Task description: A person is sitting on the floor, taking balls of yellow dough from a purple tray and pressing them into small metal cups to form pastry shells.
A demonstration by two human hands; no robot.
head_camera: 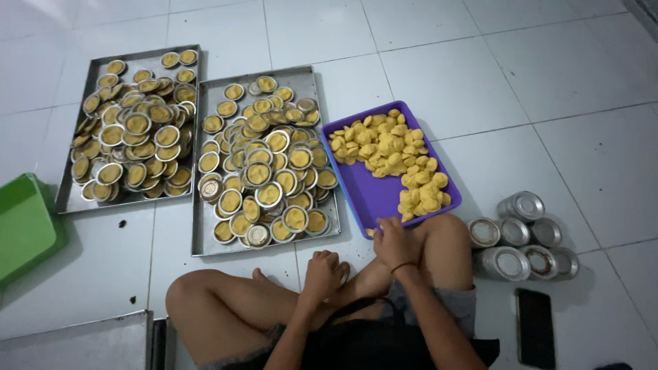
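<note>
From the head camera I see a person seated cross-legged on a white tiled floor. The right hand (pixel 394 241), fingers curled loosely, rests at the near edge of a purple tray (pixel 384 195) at centre frame; I cannot tell whether it grips anything. The left hand (pixel 323 273) lies half-curled on the foot, holding nothing I can make out. The purple tray runs lengthwise from lower centre toward upper centre, yellow dough pieces (pixel 391 151) heaped along its far and right sides. Left of it sit two metal trays (pixel 200 236) piled with round filled tins (pixel 264 164). Stacked empty tins (pixel 521 236) stand at right, a dark phone (pixel 534 327) below them, a green lid (pixel 24 226) at the left edge.
</note>
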